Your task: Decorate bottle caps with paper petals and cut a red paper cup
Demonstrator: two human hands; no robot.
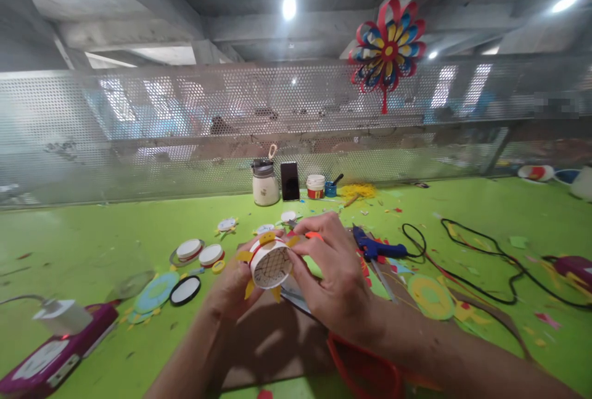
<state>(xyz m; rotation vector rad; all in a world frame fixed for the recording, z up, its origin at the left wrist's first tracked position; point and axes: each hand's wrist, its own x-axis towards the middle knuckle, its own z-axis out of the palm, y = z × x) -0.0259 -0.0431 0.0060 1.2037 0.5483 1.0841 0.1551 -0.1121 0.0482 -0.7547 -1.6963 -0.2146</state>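
Between both hands is a short white paper-cup ring point(272, 268) with a grid-patterned inside and yellow paper flaps around its edge. My left hand point(234, 282) grips its left side with fingers closed. My right hand point(333, 269) pinches its right rim between thumb and fingers. Under my hands lies a brown board point(263, 349). Red-handled scissors point(365, 368) rest below my right wrist, their blades partly covered by the hand. A blue glue gun point(379, 247) lies just beyond the right hand, amid coloured paper scraps.
White-topped discs point(211, 255), a black-rimmed disc point(185, 290) and a blue paper disc point(156, 292) lie left. A purple power strip point(60, 349) occupies the near left. Black cable point(499, 245) loops across the right. A bottle point(265, 186) and phone point(290, 181) stand at the back.
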